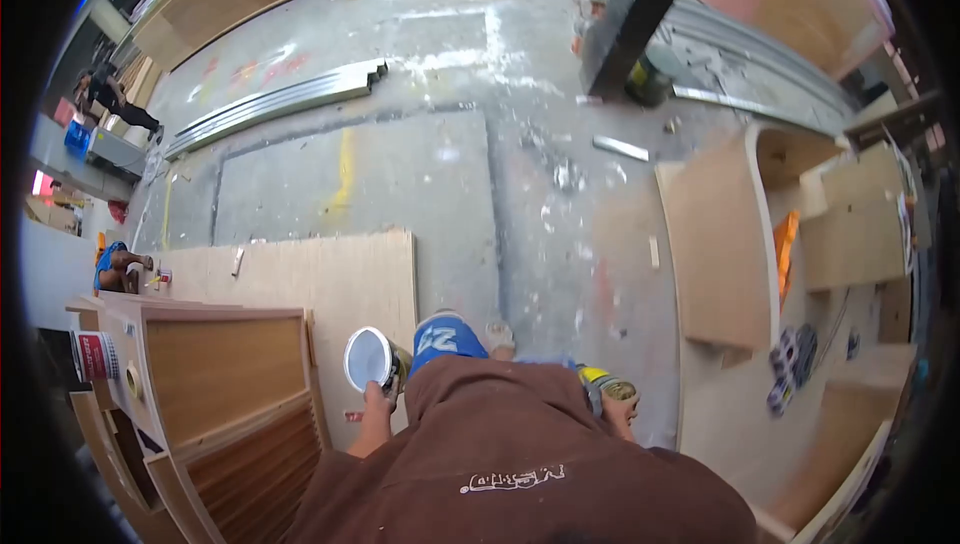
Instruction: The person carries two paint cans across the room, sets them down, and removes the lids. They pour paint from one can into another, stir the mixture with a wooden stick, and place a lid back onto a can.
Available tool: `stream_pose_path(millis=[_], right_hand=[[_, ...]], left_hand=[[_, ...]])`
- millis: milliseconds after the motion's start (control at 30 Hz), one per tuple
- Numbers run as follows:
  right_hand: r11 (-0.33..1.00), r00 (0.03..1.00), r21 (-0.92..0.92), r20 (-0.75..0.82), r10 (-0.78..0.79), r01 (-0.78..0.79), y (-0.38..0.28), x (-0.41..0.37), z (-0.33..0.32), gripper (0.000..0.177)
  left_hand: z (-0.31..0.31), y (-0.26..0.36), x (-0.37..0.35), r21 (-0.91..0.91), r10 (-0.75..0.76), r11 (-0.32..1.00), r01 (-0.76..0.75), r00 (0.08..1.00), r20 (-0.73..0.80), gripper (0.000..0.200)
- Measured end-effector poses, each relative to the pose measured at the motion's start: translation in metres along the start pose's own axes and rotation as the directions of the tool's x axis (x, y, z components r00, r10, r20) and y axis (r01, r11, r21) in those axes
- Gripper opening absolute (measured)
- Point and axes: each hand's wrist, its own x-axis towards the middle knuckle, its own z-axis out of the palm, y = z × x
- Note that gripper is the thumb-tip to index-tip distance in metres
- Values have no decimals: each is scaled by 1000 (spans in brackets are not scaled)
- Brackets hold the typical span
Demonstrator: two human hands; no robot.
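My left hand point(377, 406) is closed on the rim of an open can point(369, 359), whose pale inside faces up beside my left leg. On the other side of my body, my right hand point(621, 408) is wrapped round a yellow and dark object point(608, 382) held low by my hip. Its exact kind is hard to make out. Between the hands are my brown shirt point(490, 424) and blue shorts point(447, 338).
A wooden cabinet point(230, 374) stands close on the left, beside a plywood sheet point(350, 264). Metal channels point(275, 107) lie ahead. A curved wooden unit point(715, 244) and a dark post point(635, 19) are right. Two people are far left, one crouching.
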Motion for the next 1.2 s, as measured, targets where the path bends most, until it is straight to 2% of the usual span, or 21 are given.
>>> stream_pose_path(millis=[33,167,267,333,400,433,467,533,600,633,667,700,733,767,833,867,933,1000,1100,1200], right_hand=[[1000,1000,-7,-12,-10,10,-50,-19,-7,131],[994,992,-18,-53,-113,112,-206,0,19,133],[993,991,24,-79,-112,114,-333,-11,29,135],[992,993,91,-86,-79,87,-421,-23,38,135],[976,994,213,-106,-24,46,-498,-11,52,133],[956,999,292,-45,-8,21,-542,-17,50,132],[961,999,277,-48,-3,17,-583,-17,44,132],[950,1000,311,3,8,-9,-659,-35,45,138],[922,1000,386,21,11,-18,-731,-33,59,136],[927,1000,374,24,13,-21,-771,-41,58,135],[933,1000,359,22,20,-26,-807,-45,61,133],[905,999,426,38,-26,7,-836,-42,70,131],[898,999,440,42,3,-21,-869,-41,79,131],[929,999,371,35,11,-23,-906,-36,86,131],[967,999,251,26,29,-34,-975,-22,95,130],[966,999,253,30,37,-44,-1008,-16,98,130],[974,997,214,37,67,-74,-1088,-13,93,130],[973,998,222,35,53,-59,-1166,-17,77,130],[983,997,175,-36,66,-59,-1258,18,84,129],[990,999,133,17,40,-42,-1349,45,81,129]], left_hand=[[37,4,6,6,28,1000,-28,999,-38,41],[182,21,41,25,54,998,-53,997,-57,42],[290,40,81,31,-31,999,33,997,-73,43],[374,55,94,29,-30,999,31,998,-48,44],[440,73,119,186,37,982,-44,998,42,44],[480,84,125,154,-20,988,13,999,43,44],[526,96,118,182,-37,983,40,999,-19,45],[616,121,121,227,-45,972,53,998,-42,45],[715,137,123,217,19,975,-38,996,91,45],[766,146,127,297,62,952,-77,996,60,43],[814,156,132,326,40,944,-49,999,35,41],[862,165,131,319,25,947,-37,999,42,41],[905,170,135,312,4,950,-17,999,42,41],[950,174,139,338,1,941,-16,999,44,41],[1028,178,151,240,50,967,-86,987,152,41],[1069,175,152,248,52,965,-90,987,152,41],[1157,166,145,245,148,949,-197,967,206,41],[1242,176,131,299,172,926,-230,963,206,42],[1387,144,119,302,171,922,-241,955,241,43],[1514,132,122,331,220,902,-278,954,203,42]])
